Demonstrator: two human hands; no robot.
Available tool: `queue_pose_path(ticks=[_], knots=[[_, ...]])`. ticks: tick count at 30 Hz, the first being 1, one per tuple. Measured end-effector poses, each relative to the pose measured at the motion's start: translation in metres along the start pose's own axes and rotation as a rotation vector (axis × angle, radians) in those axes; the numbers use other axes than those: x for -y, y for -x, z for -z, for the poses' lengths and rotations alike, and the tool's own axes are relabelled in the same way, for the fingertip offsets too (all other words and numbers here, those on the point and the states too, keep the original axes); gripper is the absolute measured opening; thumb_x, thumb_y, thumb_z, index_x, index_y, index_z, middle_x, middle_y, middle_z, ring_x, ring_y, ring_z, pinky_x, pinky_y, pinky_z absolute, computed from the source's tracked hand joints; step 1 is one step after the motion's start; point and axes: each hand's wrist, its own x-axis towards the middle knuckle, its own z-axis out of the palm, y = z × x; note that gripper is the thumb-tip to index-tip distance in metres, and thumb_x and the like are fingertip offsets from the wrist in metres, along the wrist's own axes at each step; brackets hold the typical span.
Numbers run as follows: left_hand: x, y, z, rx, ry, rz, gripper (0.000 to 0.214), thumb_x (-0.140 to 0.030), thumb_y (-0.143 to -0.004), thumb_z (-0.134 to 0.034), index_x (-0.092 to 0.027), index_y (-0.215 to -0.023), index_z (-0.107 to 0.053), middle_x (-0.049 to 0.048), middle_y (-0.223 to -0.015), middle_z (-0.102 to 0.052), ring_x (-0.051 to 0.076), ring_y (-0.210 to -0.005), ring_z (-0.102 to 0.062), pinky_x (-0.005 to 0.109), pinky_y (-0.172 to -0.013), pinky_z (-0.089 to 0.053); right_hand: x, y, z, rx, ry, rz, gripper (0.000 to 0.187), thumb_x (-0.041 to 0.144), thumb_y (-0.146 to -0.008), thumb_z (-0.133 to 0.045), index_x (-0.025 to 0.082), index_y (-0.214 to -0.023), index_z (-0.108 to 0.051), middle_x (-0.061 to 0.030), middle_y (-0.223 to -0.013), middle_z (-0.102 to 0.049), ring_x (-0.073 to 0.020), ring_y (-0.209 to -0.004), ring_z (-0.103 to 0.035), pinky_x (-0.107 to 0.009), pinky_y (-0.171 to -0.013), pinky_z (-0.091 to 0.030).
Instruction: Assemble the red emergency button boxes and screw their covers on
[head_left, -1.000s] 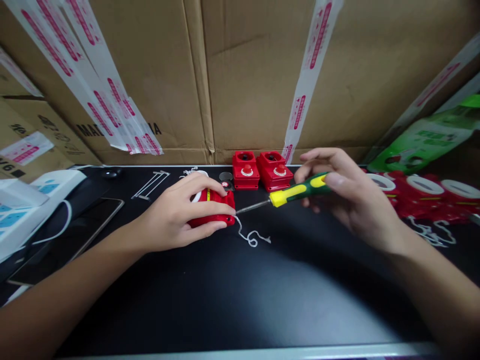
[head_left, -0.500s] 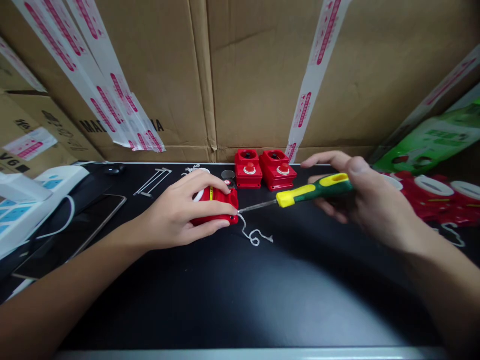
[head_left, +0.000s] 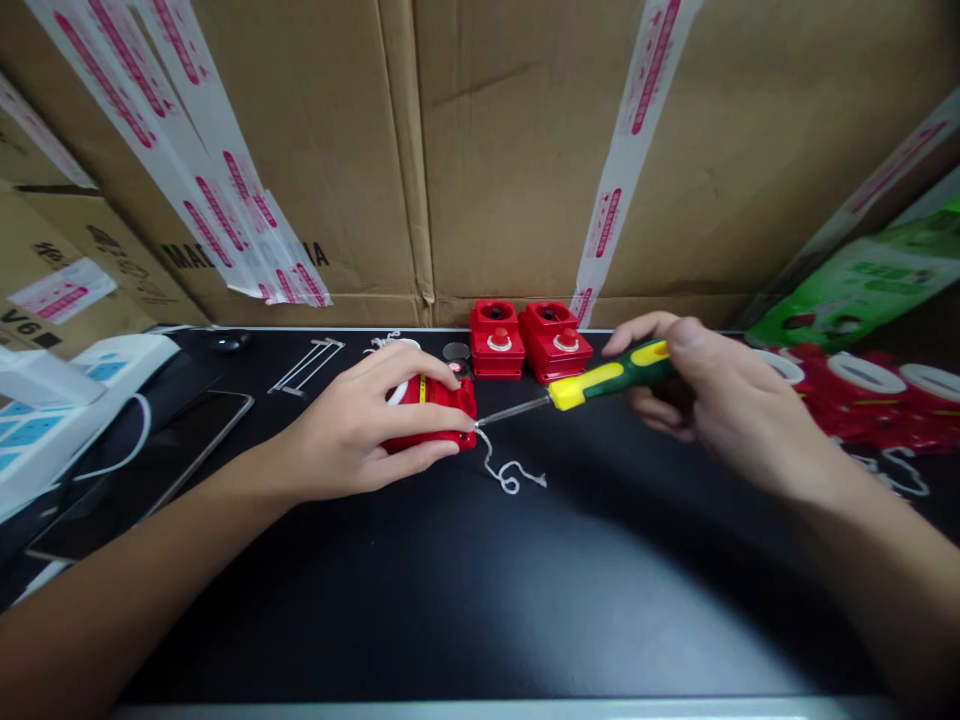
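My left hand is closed over a small red plastic device with a yellow strip, holding it down on the black table. Its fingers hide much of the device. A white string trails from the device's right end and curls on the tabletop. My right hand grips the yellow and green handle of a screwdriver. The shaft points left, and its tip meets the right end of the red device, beside my left index fingertip and the string.
Two red boxes with round knobs stand behind, against the cardboard. Several red parts with white discs lie at right, below a green package. On the left are a phone, a power strip and metal wire pieces.
My right hand has shifted slightly left on the screwdriver, with thumb and fingers now more closed around the handle. My left hand and the red device stay in place.
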Motion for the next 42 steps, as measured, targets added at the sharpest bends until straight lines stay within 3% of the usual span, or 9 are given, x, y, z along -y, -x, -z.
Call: queue_pose_path(ticks=[4, 7, 13, 18, 23, 25, 28, 34, 42], knots=[[0.0, -0.001, 0.0, 0.001, 0.004, 0.005, 0.023, -0.02, -0.096, -0.076, -0.025, -0.118, -0.079, 0.0118, -0.123, -0.068, 0.028, -0.117, -0.066, 0.047, -0.103, -0.055, 0.0, 0.0, 0.0, -0.022, -0.025, 0.046, 0.008, 0.03, -0.098, -0.067, 0.026, -0.104, -0.063, 0.0021, -0.078, -0.055, -0.0131, -0.065, -0.053, -0.025, -0.055, -0.042], [-0.001, -0.001, 0.001, 0.0, 0.002, 0.007, 0.024, -0.021, -0.096, -0.075, -0.026, -0.119, -0.078, 0.0119, -0.123, -0.068, 0.028, -0.117, -0.066, 0.048, -0.103, -0.055, 0.001, 0.002, 0.0, 0.002, -0.111, 0.075, 0.036, 0.02, -0.08, -0.075, 0.027, -0.112, -0.06, -0.0008, -0.108, -0.065, -0.0159, -0.086, -0.063, -0.028, -0.073, -0.052], [0.0, 0.0, 0.001, -0.002, -0.002, 0.003, 0.023, -0.021, -0.095, -0.076, -0.026, -0.117, -0.079, 0.012, -0.122, -0.068, 0.028, -0.117, -0.066, 0.048, -0.105, -0.054, 0.002, 0.002, -0.004, -0.018, -0.065, -0.005, 0.026, 0.052, -0.104, -0.058, 0.027, -0.103, -0.06, 0.0057, -0.062, -0.05, -0.0125, -0.052, -0.048, -0.023, -0.045, -0.034], [0.0, 0.0, 0.0, -0.001, 0.0, 0.019, 0.024, -0.022, -0.095, -0.076, -0.028, -0.118, -0.079, 0.0107, -0.123, -0.069, 0.028, -0.117, -0.067, 0.046, -0.104, -0.055, -0.001, 0.001, -0.002, 0.008, -0.087, 0.087, 0.038, 0.025, -0.084, -0.076, 0.032, -0.118, -0.061, -0.0008, -0.102, -0.071, -0.0205, -0.086, -0.069, -0.031, -0.073, -0.054], [0.0, 0.0, 0.001, 0.004, -0.013, 0.002, 0.023, -0.022, -0.095, -0.076, -0.027, -0.117, -0.079, 0.0113, -0.123, -0.069, 0.028, -0.118, -0.066, 0.046, -0.105, -0.055, -0.003, -0.001, -0.002, 0.022, -0.056, 0.025, 0.018, 0.046, -0.107, -0.054, 0.029, -0.108, -0.059, 0.0032, -0.064, -0.058, -0.0164, -0.054, -0.055, -0.026, -0.047, -0.04], [0.0, 0.0, 0.001, 0.01, -0.009, 0.004, 0.023, -0.022, -0.095, -0.077, -0.026, -0.118, -0.079, 0.0116, -0.124, -0.068, 0.028, -0.119, -0.066, 0.046, -0.106, -0.054, -0.003, -0.001, -0.001, 0.014, -0.007, 0.07, 0.006, 0.031, -0.105, -0.058, 0.029, -0.109, -0.06, 0.0039, -0.069, -0.059, -0.0147, -0.059, -0.058, -0.026, -0.055, -0.047], [0.0, 0.001, 0.001, 0.02, -0.002, 0.012, 0.023, -0.022, -0.096, -0.076, -0.027, -0.118, -0.079, 0.011, -0.123, -0.068, 0.027, -0.119, -0.065, 0.047, -0.107, -0.054, -0.002, -0.001, 0.003, 0.063, -0.007, 0.117, 0.032, 0.013, -0.088, -0.065, 0.029, -0.115, -0.06, 0.0011, -0.096, -0.071, -0.0162, -0.083, -0.07, -0.027, -0.075, -0.055], [0.0, 0.001, 0.001, 0.02, -0.007, -0.002, 0.023, -0.022, -0.095, -0.078, -0.026, -0.118, -0.078, 0.0108, -0.124, -0.068, 0.027, -0.119, -0.065, 0.046, -0.106, -0.054, -0.003, -0.002, -0.003, -0.046, 0.018, 0.02, 0.023, 0.051, -0.105, -0.059, 0.029, -0.106, -0.063, 0.0058, -0.061, -0.051, -0.011, -0.052, -0.047, -0.017, -0.042, -0.037], [-0.002, -0.001, 0.002, 0.03, 0.013, 0.015, 0.025, -0.021, -0.095, -0.077, -0.025, -0.119, -0.078, 0.011, -0.124, -0.067, 0.026, -0.118, -0.065, 0.045, -0.105, -0.054, -0.014, -0.008, -0.008, -0.121, -0.086, -0.017, 0.017, 0.044, -0.099, -0.067, 0.027, -0.097, -0.066, 0.0041, -0.065, -0.05, -0.0112, -0.056, -0.048, -0.015, -0.041, -0.037]])
